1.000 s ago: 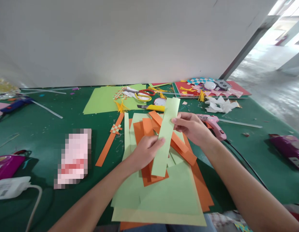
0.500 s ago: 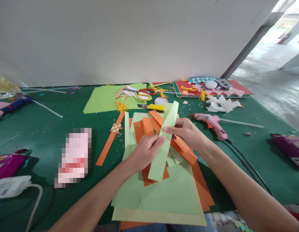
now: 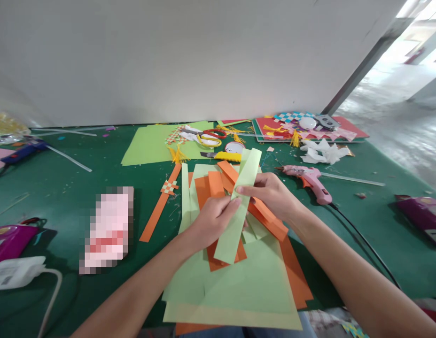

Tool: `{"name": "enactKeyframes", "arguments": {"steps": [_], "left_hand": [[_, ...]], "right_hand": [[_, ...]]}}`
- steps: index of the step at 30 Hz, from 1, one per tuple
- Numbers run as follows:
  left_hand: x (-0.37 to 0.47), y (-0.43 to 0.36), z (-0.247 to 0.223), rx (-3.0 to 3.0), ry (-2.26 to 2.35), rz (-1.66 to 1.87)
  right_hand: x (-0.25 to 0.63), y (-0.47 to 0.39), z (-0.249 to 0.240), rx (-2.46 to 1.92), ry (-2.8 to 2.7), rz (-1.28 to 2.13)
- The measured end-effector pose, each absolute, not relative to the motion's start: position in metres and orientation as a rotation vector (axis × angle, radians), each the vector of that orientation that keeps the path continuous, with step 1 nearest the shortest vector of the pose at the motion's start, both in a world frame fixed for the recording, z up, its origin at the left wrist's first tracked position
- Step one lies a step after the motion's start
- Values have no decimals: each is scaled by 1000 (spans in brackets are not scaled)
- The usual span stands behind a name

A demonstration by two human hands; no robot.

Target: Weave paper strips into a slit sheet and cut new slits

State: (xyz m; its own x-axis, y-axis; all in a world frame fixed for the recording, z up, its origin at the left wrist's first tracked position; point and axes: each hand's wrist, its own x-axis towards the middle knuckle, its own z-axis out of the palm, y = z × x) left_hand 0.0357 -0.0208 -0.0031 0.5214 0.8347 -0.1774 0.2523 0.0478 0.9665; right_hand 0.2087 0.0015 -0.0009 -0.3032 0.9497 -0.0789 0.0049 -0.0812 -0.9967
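Observation:
A light green paper strip (image 3: 230, 234) slants between my two hands, above a pile of paper. My left hand (image 3: 215, 217) is closed on its left edge, thumb on top. From the other side my right hand (image 3: 270, 193) pinches it, the thumb lying across the front and the fingers behind, partly hidden. The strip seems folded, with a second layer showing near its top. Beneath it lie orange paper strips (image 3: 204, 188) and large light green sheets (image 3: 253, 286). Left of the pile is an orange strip (image 3: 153, 218) with a woven orange-and-white piece around it.
A pink glue gun (image 3: 311, 180) with a cord lies at the right. Behind the pile are a yellow cutter knife (image 3: 227, 156), scissors (image 3: 209, 137) and green sheets (image 3: 144, 145). A blue glue gun (image 3: 26, 150) and white adapter (image 3: 17, 272) lie left. A pale wall (image 3: 161, 61) stands behind.
The strip's upper part has turned slightly, its top edge now flatter and wider to view. Both hands keep their hold with only a tiny shift.

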Motion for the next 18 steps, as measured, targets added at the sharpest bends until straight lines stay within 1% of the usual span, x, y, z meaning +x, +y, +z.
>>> {"name": "enactKeyframes", "arguments": {"steps": [12, 18], "left_hand": [[36, -21, -4, 1489, 986, 582], [35, -20, -3, 1526, 936, 674]], "right_hand": [[206, 1, -1, -1146, -1459, 1425], [217, 3, 7, -1181, -1616, 1432]]}}
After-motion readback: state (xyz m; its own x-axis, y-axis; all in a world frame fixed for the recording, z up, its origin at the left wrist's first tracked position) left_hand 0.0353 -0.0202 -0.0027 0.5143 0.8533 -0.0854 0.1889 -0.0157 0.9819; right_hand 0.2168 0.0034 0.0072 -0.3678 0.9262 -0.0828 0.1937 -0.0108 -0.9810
